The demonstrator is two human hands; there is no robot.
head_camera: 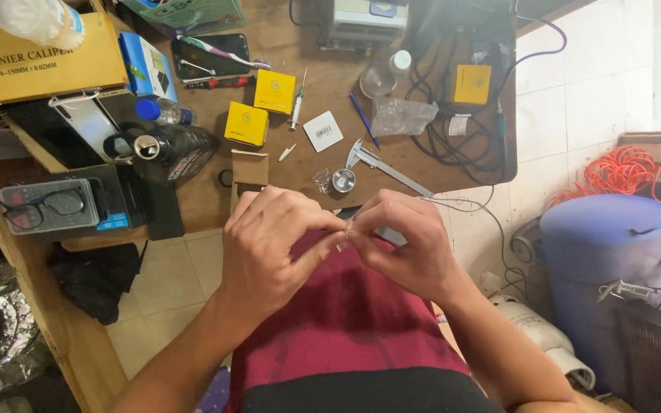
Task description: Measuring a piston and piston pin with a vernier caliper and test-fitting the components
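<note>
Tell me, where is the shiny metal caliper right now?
In the head view, the shiny metal caliper lies on the brown wooden desk, just beyond the right hand, beside a small round metal cap and below a blue pen.

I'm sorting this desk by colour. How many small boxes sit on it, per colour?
Yellow boxes: 3
Blue boxes: 1
Brown cardboard boxes: 1
Total: 5
Both hands hold a small clear item above the lap, clear of the boxes.
</note>
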